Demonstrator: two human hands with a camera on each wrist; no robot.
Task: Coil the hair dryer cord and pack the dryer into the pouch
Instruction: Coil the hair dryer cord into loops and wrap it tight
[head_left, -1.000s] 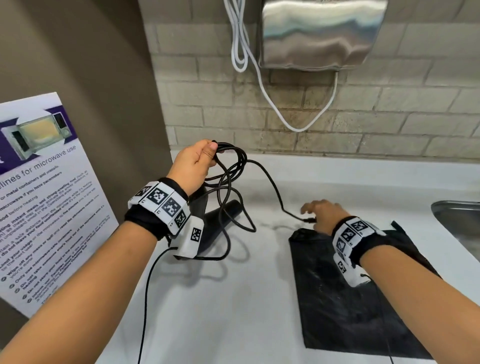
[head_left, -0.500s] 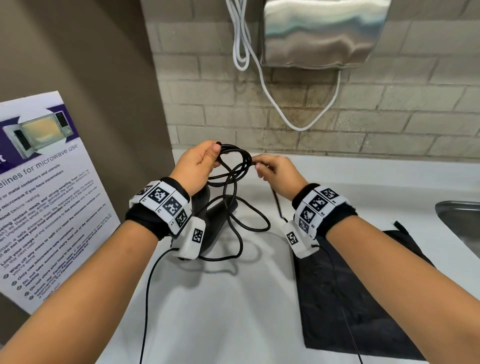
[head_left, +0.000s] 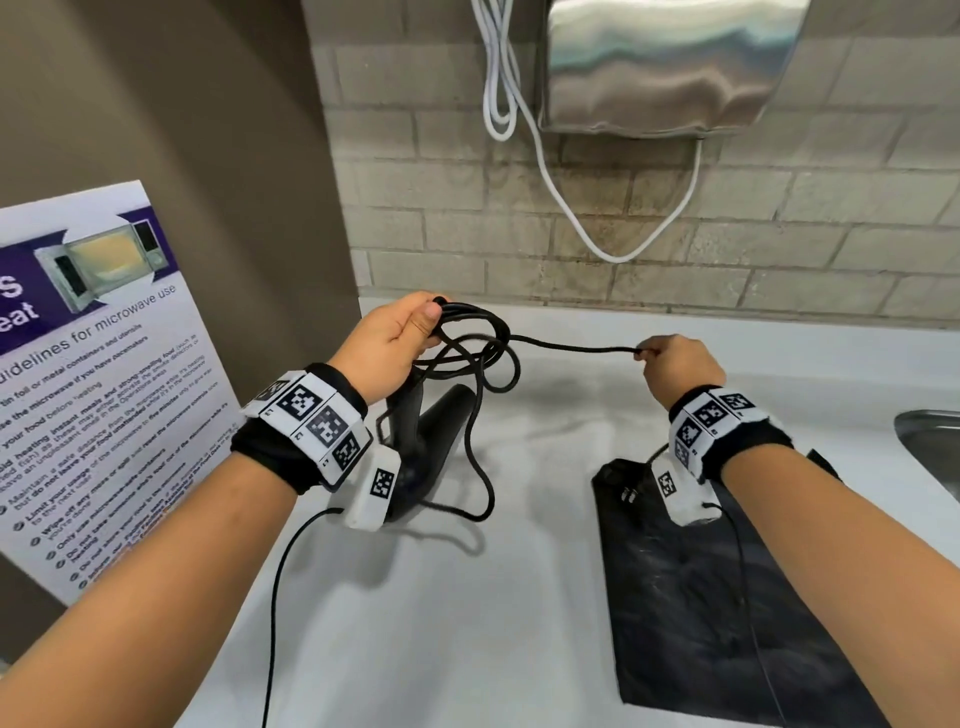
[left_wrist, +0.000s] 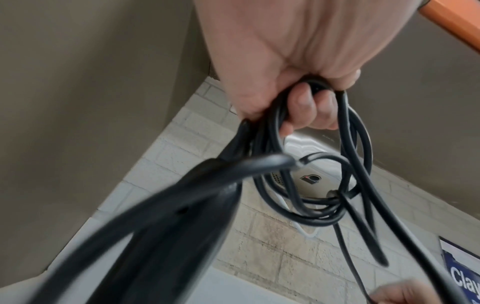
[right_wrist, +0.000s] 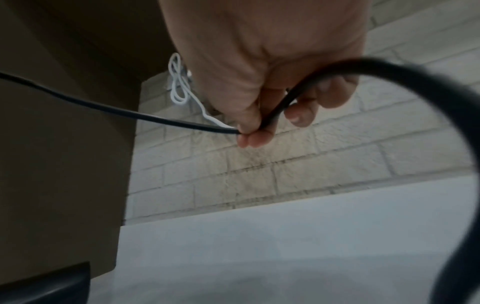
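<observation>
Cord (head_left: 571, 347) loops gripped in left hand (head_left: 387, 345); free stretch pinched by right hand (head_left: 680, 364) above pouch (head_left: 701, 613).

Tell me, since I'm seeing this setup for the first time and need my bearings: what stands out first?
The black cord stretched taut between two raised hands: the left hand grips a bundle of loops above the hair dryer, and the right hand pinches the free strand. A flat black pouch lies on the white counter under the right wrist, and a shiny metal hand dryer hangs on the brick wall behind.
</observation>
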